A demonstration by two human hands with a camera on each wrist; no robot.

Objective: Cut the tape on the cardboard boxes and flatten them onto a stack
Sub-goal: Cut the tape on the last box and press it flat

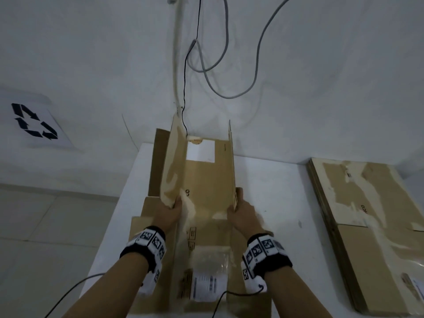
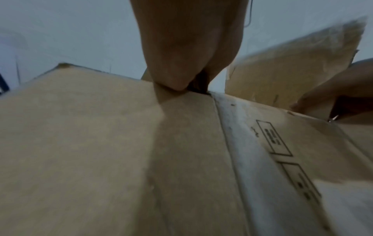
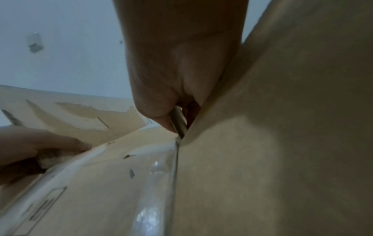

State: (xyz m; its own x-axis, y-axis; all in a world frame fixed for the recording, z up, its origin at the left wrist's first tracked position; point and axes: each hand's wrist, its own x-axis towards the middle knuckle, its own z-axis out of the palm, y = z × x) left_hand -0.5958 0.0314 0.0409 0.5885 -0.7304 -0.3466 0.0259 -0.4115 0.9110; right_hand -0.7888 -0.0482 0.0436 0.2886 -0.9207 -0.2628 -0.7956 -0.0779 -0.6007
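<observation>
An opened brown cardboard box (image 1: 206,180) lies on the white table (image 1: 275,180) with two long flaps standing up. My left hand (image 1: 174,206) grips the near corner of the left flap (image 1: 172,166); the thumb pinches its edge in the left wrist view (image 2: 181,79). My right hand (image 1: 237,203) grips the near edge of the right flap (image 1: 231,161). In the right wrist view a thin metal piece (image 3: 179,123) shows between the right thumb and fingers; what it is I cannot tell. Clear tape (image 3: 153,191) shines on the near panel, beside a shipping label (image 1: 206,285).
A stack of flattened boxes (image 1: 367,214) lies at the table's right. Grey and black cables (image 1: 206,65) hang down the white wall behind the box. A recycling sign (image 1: 34,121) is on the wall at left. Tiled floor shows beyond the table's left edge.
</observation>
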